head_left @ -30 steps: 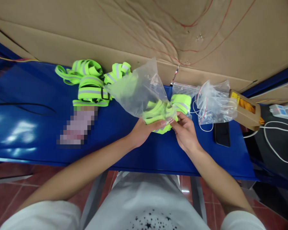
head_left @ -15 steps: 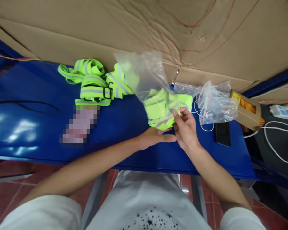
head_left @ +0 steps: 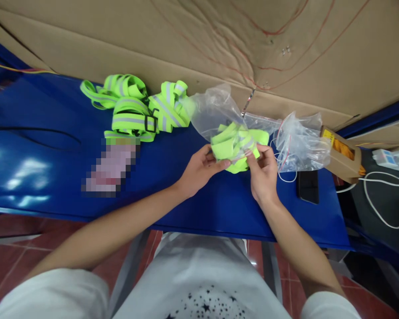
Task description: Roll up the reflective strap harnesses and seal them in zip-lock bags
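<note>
Yellow label [head_left: 328, 135] on the brown carton [head_left: 344, 155]: print too small to read. Patch on the table at left [head_left: 111, 168] is pixelated, unreadable. Neon strap bundle [head_left: 231, 141] sits in a clear bag [head_left: 214, 110], between both hands above the blue table [head_left: 186, 217]. Left hand [head_left: 197, 172]: thumb along the bundle's near edge, fingers curled at its left side, gripping it. Right hand [head_left: 264, 173]: thumb and fingers pinch the right near edge; bag film or strap there, can't tell. Another neon bundle [head_left: 261, 135] just behind the right fingers, partly hidden by them. Loose neon straps [head_left: 133, 117], black buckle [head_left: 150, 124], farther left. Clear bags [head_left: 299, 144] and phone [head_left: 308, 186] right.
</note>
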A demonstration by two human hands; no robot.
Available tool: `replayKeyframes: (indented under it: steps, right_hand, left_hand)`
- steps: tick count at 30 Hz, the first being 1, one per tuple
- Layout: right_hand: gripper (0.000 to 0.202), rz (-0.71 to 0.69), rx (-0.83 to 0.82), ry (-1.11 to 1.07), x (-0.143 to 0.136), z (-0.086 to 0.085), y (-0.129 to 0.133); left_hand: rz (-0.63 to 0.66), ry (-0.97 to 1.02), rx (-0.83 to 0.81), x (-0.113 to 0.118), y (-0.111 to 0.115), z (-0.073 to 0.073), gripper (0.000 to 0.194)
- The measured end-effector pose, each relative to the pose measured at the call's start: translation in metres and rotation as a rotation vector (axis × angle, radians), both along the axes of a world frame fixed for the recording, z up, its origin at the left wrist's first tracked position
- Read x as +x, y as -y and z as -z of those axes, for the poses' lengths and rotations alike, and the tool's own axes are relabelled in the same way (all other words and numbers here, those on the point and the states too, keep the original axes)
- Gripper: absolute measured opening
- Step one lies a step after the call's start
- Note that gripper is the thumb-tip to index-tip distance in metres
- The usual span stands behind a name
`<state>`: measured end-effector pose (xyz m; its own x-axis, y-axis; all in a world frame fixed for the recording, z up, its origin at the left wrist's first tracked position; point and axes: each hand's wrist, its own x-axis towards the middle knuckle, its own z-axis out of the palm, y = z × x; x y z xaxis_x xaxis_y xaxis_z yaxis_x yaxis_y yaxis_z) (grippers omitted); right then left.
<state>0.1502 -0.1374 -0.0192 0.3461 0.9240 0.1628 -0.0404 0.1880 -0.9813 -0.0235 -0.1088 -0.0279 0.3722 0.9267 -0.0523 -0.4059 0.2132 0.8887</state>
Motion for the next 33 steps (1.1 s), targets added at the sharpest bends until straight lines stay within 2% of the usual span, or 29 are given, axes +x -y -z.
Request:
replayKeyframes:
  steps: [3,6,8,12,14,17,22,24,26,28,33]
  right_hand:
    - [0.055,-0.128,-0.006,0.058,-0.004,-0.002,0.002]
    - [0.072,-0.125,0.012,0.114,-0.006,-0.005,0.004]
    - [0.067,-0.104,-0.009,0.117,-0.006,-0.007,0.004]
    - [0.066,-0.133,-0.064,0.070,-0.005,-0.005,0.003]
    - [0.065,-0.135,-0.066,0.030,-0.006,-0.005,0.002]
    - [0.066,-0.092,-0.110,-0.085,-0.011,-0.008,0.002]
    - [0.067,0.000,-0.185,-0.241,-0.023,-0.012,0.002]
    - [0.067,-0.008,-0.195,-0.266,-0.021,-0.012,0.000]
    - [0.066,-0.041,-0.198,-0.244,-0.015,-0.012,-0.001]
    - [0.065,-0.049,-0.166,-0.158,-0.007,-0.010,-0.002]
    - [0.058,0.009,-0.051,0.061,0.001,-0.001,0.001]
  left_hand:
    - [-0.015,0.051,-0.053,-0.002,-0.003,0.000,0.059]
    - [0.071,0.069,-0.113,-0.005,-0.006,-0.003,0.060]
    - [0.113,0.082,-0.143,-0.006,-0.008,-0.005,0.059]
    - [0.003,0.097,-0.014,-0.002,-0.008,-0.004,0.055]
    - [0.014,0.097,0.024,0.001,-0.007,-0.001,0.054]
    - [0.067,0.112,-0.003,0.009,-0.003,0.005,0.048]
    - [0.050,0.138,-0.073,0.021,0.007,0.010,0.049]
    - [0.060,0.122,-0.085,0.021,0.007,0.008,0.050]
    - [0.049,0.031,-0.031,0.015,0.003,0.006,0.052]
    - [-0.058,-0.128,0.112,0.006,-0.002,0.004,0.054]
    - [-0.504,-0.476,0.592,-0.014,-0.005,0.007,0.058]
